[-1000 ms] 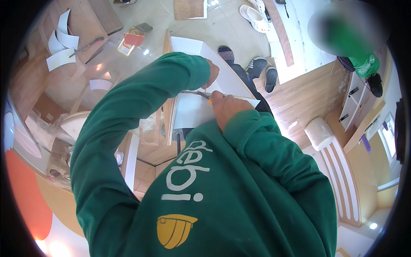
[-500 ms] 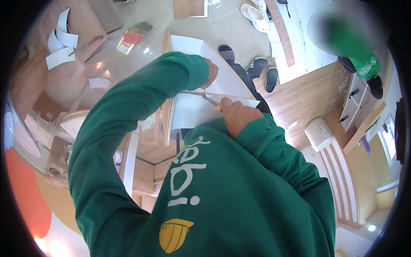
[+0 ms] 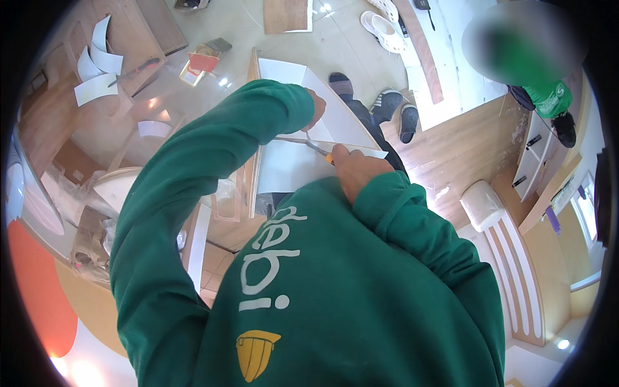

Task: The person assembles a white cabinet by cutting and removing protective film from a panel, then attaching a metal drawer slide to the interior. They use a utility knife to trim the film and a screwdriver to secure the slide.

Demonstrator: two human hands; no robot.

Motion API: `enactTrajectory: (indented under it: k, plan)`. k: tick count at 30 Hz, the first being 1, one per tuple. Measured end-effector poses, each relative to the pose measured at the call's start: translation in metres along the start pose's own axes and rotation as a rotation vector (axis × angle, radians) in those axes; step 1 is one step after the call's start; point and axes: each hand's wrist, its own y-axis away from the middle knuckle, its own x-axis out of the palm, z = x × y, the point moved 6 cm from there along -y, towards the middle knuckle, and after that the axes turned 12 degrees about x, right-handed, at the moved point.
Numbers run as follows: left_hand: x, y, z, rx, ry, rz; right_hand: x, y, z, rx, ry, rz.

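Observation:
A wooden-edged box [image 3: 349, 119] with white inner faces stands in front of my body. My right hand [image 3: 358, 169] is closed around the orange handle of a utility knife [image 3: 316, 149]. Its metal blade points left and lies at the edge of the white panel [image 3: 290, 169] nearest me. My left hand [image 3: 316, 111] is over the box, its fingers curled and partly hidden by the green sleeve. A thin pale strip [image 3: 307, 135] runs from those fingers down to the panel edge by the blade tip.
Dark sandals [image 3: 408, 122] and white clogs [image 3: 384, 33] are beyond the box. Curved white pieces [image 3: 97, 89] lie on boards at the far left. A red-and-yellow object [image 3: 201, 63] sits on the tiles. A person in green [image 3: 548, 97] is at the far right, near wooden panels.
The thin strip below my left hand looks more curved than before. Both hands stay at nearly the same place, and the surroundings shift slightly in the view.

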Motion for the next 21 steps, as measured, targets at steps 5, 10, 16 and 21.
enactTrajectory:
  k: [5, 10, 16, 21]
  plan:
    - [0.002, -0.015, 0.003, -0.017, -0.086, 0.036, 0.005, 0.000, -0.004, 0.030, 0.040, 0.031]
    - [0.001, -0.018, 0.000, -0.090, -0.115, 0.010, 0.007, -0.011, 0.007, 0.066, 0.063, 0.013]
    - [0.008, -0.028, 0.001, -0.180, -0.124, -0.029, 0.005, -0.002, -0.006, -0.027, 0.013, -0.039]
    - [0.011, -0.034, 0.006, -0.127, -0.097, 0.077, 0.001, 0.008, -0.016, 0.002, 0.003, 0.038]
